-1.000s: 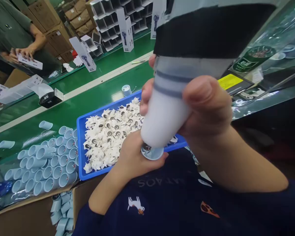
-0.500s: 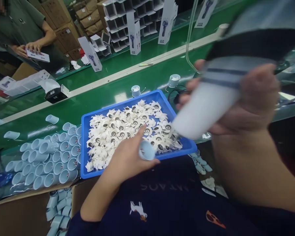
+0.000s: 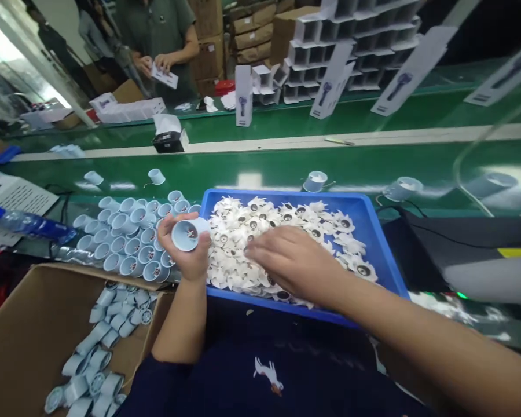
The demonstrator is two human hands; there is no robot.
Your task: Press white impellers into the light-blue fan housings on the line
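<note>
My left hand [image 3: 190, 255] is closed around a pale blue cup-shaped housing [image 3: 185, 234], its open end turned toward me, held just left of the blue tray [image 3: 375, 231]. The tray is heaped with white fan blades [image 3: 260, 223] that have dark hubs. My right hand [image 3: 293, 263] lies palm down on those blades, its fingers stretched left into the pile with nothing seen in them. The white and grey hand tool [image 3: 490, 278] lies blurred at the right edge, away from both hands.
A stack of blue housings [image 3: 125, 243] lies left of the tray. More fill a cardboard box [image 3: 21, 324] at lower left. Single housings [image 3: 315, 181] stand on the green belt [image 3: 264, 168]. A water bottle [image 3: 30, 225] lies far left. A person [image 3: 160, 35] handles paper across the line.
My right hand has let go of the white tool and come down onto the fan blades. My left hand lifted the housing left. The view swung toward the left.
</note>
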